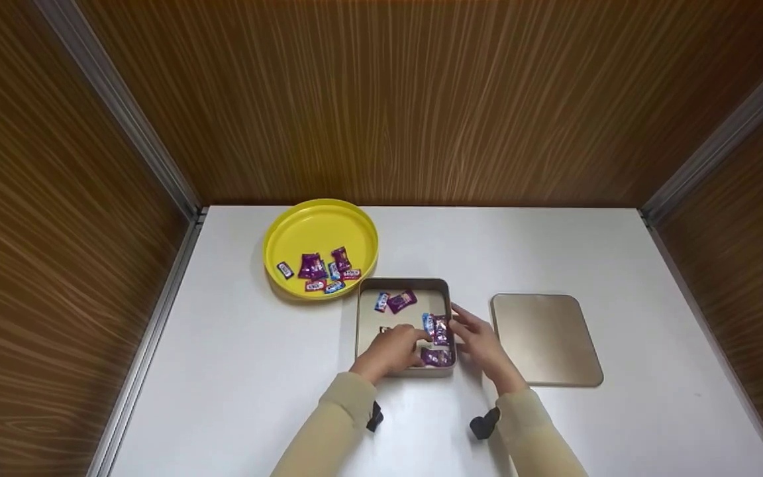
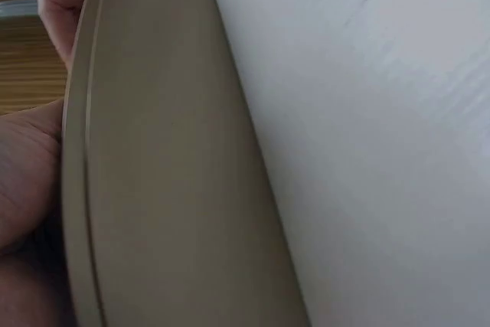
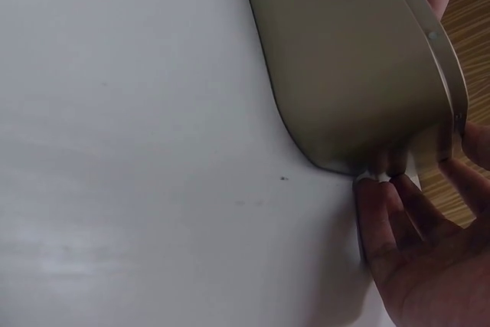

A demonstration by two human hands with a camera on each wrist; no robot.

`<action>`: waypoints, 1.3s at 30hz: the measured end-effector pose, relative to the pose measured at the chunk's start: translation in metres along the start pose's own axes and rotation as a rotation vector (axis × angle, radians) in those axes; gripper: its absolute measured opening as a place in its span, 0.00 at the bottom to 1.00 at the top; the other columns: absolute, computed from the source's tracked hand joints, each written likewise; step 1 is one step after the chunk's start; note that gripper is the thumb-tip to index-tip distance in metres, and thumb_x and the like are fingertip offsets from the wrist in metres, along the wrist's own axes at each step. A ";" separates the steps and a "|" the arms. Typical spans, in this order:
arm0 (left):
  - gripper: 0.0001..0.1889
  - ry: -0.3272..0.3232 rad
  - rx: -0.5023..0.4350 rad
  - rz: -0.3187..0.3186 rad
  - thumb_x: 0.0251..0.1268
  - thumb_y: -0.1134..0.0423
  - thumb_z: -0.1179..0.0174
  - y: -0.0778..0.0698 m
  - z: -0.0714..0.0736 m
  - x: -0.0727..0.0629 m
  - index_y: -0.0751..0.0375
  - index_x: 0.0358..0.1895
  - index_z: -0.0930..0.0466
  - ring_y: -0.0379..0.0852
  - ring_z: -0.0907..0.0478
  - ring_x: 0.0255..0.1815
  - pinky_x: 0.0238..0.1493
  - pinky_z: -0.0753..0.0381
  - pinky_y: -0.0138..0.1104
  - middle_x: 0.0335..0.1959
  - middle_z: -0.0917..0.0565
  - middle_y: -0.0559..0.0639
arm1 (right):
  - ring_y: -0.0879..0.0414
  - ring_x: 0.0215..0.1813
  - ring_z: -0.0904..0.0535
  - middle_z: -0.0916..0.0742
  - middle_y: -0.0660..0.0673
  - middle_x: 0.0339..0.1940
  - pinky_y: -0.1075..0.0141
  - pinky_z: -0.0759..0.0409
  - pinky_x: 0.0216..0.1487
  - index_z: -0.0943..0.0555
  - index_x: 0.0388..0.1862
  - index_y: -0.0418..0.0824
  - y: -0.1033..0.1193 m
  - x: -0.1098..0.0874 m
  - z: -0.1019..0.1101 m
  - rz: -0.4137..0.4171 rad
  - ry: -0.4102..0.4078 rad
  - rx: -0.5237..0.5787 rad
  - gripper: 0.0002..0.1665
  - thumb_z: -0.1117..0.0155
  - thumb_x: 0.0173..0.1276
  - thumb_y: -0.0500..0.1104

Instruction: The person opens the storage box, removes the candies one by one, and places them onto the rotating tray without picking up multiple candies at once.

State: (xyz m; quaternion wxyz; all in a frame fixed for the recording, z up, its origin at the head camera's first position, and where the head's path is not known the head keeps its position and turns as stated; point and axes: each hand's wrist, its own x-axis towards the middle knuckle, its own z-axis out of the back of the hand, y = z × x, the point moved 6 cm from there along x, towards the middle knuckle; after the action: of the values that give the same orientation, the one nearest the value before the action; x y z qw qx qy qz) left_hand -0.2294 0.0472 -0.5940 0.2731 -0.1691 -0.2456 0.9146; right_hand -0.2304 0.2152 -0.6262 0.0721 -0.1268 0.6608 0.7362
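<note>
A square, gold-toned tin (image 1: 414, 373) stands without its lid on the white table. My left hand (image 1: 393, 350) reaches over its front wall, fingers down among candies at the right side; whether they pinch one is hidden. Beside those fingers lie a purple-wrapped candy (image 1: 442, 330), a blue-and-white one (image 1: 427, 323) and, by the front wall, purple wrappers (image 1: 437, 358). Farther back in the tin are another purple candy (image 1: 402, 301) and a small blue-and-white one (image 1: 382, 302). My right hand (image 3: 436, 258) touches the tin's right outer wall with extended fingers, its thumb near the rim.
At the back left, a round yellow tray (image 1: 318, 228) holds several purple, blue and red wrapped candies. The gold-toned lid (image 1: 544, 338) lies flat to the right of the tin. Wood-grain panels (image 1: 408, 99) enclose the table's back and sides.
</note>
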 end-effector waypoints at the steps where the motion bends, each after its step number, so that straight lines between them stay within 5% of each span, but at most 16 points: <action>1: 0.23 0.006 0.002 -0.006 0.56 0.60 0.28 0.000 -0.002 0.001 0.52 0.57 0.17 0.42 0.22 0.39 0.44 0.21 0.38 0.41 0.16 0.49 | 0.34 0.66 0.30 0.27 0.28 0.66 0.49 0.22 0.56 0.38 0.75 0.38 0.000 0.000 0.000 -0.001 0.002 -0.003 0.30 0.47 0.77 0.40; 15: 0.10 -0.030 0.061 -0.014 0.52 0.57 0.26 0.000 -0.006 0.006 0.51 0.37 0.13 0.42 0.24 0.34 0.38 0.22 0.36 0.32 0.22 0.45 | 0.34 0.65 0.29 0.28 0.28 0.67 0.49 0.22 0.57 0.37 0.75 0.39 0.000 -0.001 0.000 0.003 0.002 0.011 0.30 0.46 0.76 0.40; 23: 0.16 -0.059 0.035 0.064 0.50 0.46 0.26 0.002 -0.010 0.010 0.53 0.31 0.16 0.42 0.25 0.31 0.36 0.23 0.37 0.29 0.23 0.42 | 0.33 0.66 0.31 0.29 0.26 0.67 0.48 0.23 0.57 0.39 0.76 0.37 0.002 -0.003 0.000 0.008 0.007 0.006 0.31 0.47 0.77 0.40; 39: 0.13 -0.047 -0.017 0.118 0.52 0.55 0.26 0.005 -0.005 0.006 0.55 0.27 0.21 0.40 0.28 0.26 0.32 0.24 0.35 0.25 0.26 0.41 | 0.33 0.66 0.30 0.29 0.28 0.68 0.49 0.22 0.57 0.39 0.76 0.39 0.002 -0.001 0.000 -0.005 0.011 -0.018 0.31 0.48 0.77 0.41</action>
State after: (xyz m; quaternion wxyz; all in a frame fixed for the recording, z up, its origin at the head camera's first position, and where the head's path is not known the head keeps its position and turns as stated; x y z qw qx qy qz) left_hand -0.2337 0.0486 -0.6015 0.2115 -0.1641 -0.2495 0.9306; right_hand -0.2298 0.2154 -0.6240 0.0693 -0.1330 0.6540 0.7414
